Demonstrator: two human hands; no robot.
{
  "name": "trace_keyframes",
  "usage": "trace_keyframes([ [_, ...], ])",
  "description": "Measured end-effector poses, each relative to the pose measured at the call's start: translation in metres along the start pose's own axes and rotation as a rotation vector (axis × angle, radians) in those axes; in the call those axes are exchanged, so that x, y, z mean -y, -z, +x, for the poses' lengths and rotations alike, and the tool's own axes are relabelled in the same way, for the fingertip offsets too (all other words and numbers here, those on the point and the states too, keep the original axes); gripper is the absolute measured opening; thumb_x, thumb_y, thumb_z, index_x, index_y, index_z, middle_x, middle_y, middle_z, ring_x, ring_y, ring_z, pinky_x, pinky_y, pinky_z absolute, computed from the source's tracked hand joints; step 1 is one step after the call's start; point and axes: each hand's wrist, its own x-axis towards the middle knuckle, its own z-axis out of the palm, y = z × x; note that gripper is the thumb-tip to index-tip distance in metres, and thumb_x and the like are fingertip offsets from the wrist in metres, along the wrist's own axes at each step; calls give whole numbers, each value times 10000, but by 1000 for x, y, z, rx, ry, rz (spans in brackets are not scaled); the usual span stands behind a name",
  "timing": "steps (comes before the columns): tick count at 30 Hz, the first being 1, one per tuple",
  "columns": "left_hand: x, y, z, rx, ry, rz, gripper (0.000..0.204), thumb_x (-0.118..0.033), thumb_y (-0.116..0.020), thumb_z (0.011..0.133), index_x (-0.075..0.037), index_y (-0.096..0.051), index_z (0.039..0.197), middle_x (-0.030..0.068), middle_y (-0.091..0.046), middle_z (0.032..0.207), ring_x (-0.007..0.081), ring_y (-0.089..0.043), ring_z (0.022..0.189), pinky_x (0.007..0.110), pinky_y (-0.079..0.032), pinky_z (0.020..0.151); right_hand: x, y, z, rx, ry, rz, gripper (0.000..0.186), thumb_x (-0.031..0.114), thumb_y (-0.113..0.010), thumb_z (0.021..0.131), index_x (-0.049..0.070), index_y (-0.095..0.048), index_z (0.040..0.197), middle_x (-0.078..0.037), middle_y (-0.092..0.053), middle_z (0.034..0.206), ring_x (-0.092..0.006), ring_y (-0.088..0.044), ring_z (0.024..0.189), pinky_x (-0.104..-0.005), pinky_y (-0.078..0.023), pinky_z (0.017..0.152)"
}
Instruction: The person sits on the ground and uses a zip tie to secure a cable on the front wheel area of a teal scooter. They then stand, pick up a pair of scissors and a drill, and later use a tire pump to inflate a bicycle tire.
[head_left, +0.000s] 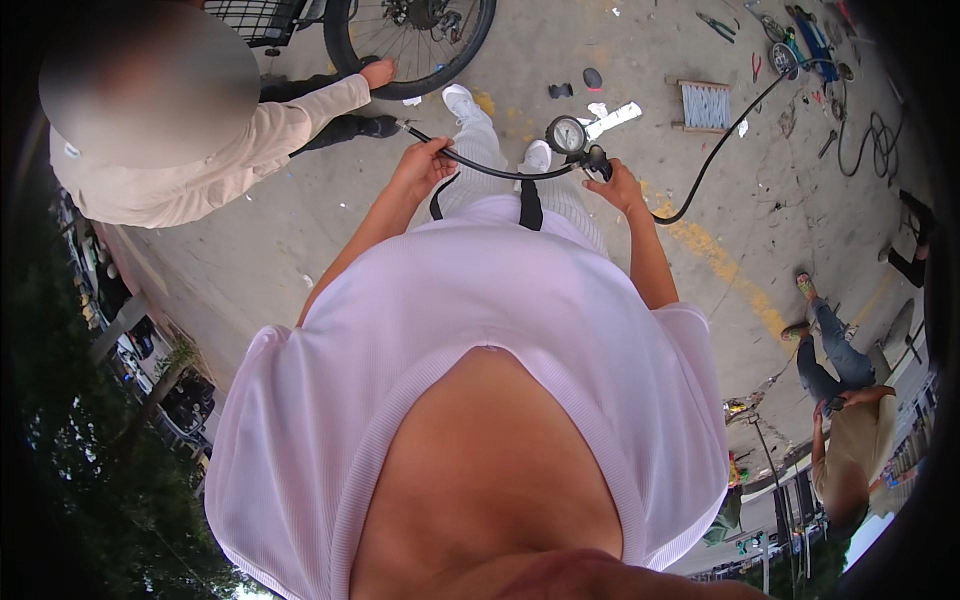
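The round air gauge [568, 135] is up in front of the person's legs, above the ground [640, 60], its dial facing upward. The right hand [618, 188] has its fingers closed around the gauge's dark handle. From there a short black hose [500, 174] sags across to the left hand [425, 168], whose thumb and fingers pinch it narrowly just behind the metal tip [401, 124]. The tip touches nothing. If that pinch loosened, the springy hose could twist or whip the tip aside, perhaps against the co-worker's hand [378, 73] by the bicycle wheel [428, 15]. 2 black straps hang near the sagging hose; a swing of either hand could tangle them with it.

On the right, a long black air hose [722, 143] arcs away from behind the right forearm to the tools on the ground. Where it joins the gauge is hidden. A sharp pull on it could wrench the handle round in the fingers. Farther out lie 2 pairs of pliers [715, 26], which a careless step could slide on.
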Motion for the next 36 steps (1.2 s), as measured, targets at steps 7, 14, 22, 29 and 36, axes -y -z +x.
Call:
trace_keyframes([
  [7,6,7,7,28,-7,-36,215,-204,-504,940,-22,-605,994,77,-640,819,164,-623,701,314,-522,673,2,-3,9,16,-6,-7,732,529,-770,605,40,-533,1096,-175,-628,1040,-341,-599,1009,-446,-470,854],
  [14,9,13,8,10,-13,-61,206,-205,-504,942,-32,-604,993,71,-641,810,159,-611,682,309,-513,652,8,-5,10,8,37,-22,747,533,-776,601,33,-532,1100,-182,-629,1038,-344,-602,1000,-439,-472,851],
  [22,22,22,8,-10,8,-157,197,-216,-514,940,-41,-601,967,80,-644,813,174,-614,672,325,-513,633,13,1,15,51,30,-45,754,529,-774,610,27,-531,1118,-188,-628,1046,-345,-602,1008,-430,-472,858],
  [29,27,38,6,-28,27,-206,195,-201,-510,935,-35,-608,965,86,-644,804,191,-615,676,336,-511,642,20,-1,27,68,58,-47,773,539,-770,609,22,-530,1132,-187,-624,1062,-343,-603,1013,-431,-472,857],
  [36,9,44,18,-53,37,-164,196,-199,-519,934,-29,-610,963,88,-643,800,176,-599,646,320,-508,629,36,-1,27,4,119,-36,703,497,-776,644,1,-531,1078,-214,-626,995,-355,-609,944,-408,-473,820],
])
